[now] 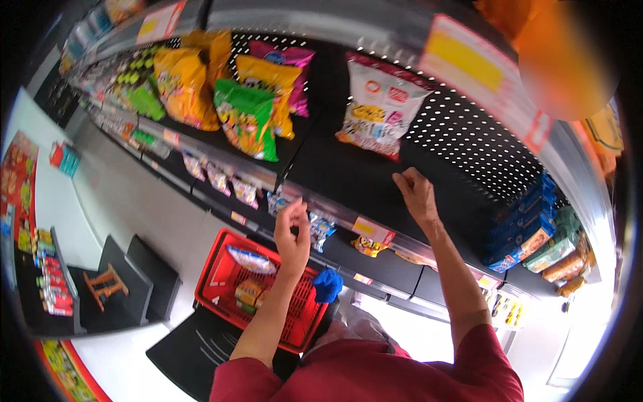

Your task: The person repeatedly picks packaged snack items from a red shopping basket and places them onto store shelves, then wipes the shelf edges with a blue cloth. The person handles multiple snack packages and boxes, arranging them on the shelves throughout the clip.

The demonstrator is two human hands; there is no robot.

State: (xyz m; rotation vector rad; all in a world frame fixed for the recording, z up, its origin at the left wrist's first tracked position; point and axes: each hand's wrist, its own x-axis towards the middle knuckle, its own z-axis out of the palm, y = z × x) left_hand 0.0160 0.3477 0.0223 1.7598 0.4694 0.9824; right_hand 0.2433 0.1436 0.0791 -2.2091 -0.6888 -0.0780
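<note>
My right hand is over the black shelf, its fingers loosely curled and nothing seen in them. Just beyond it, apart from the fingertips, a white snack bag with a dark red top leans upright against the perforated back panel. My left hand hovers in front of the shelf's edge, bent fingers apart from the thumb, without anything held. Below that hand is a red plastic shopping basket. Inside lie a white and blue packet and several yellow packs, partly hidden by my left forearm.
To the left on the shelf stand a green snack bag, yellow bags and a purple bag. Blue packages are stacked at the right. A price-tag rail crosses above. A small wooden stand sits on a display at left.
</note>
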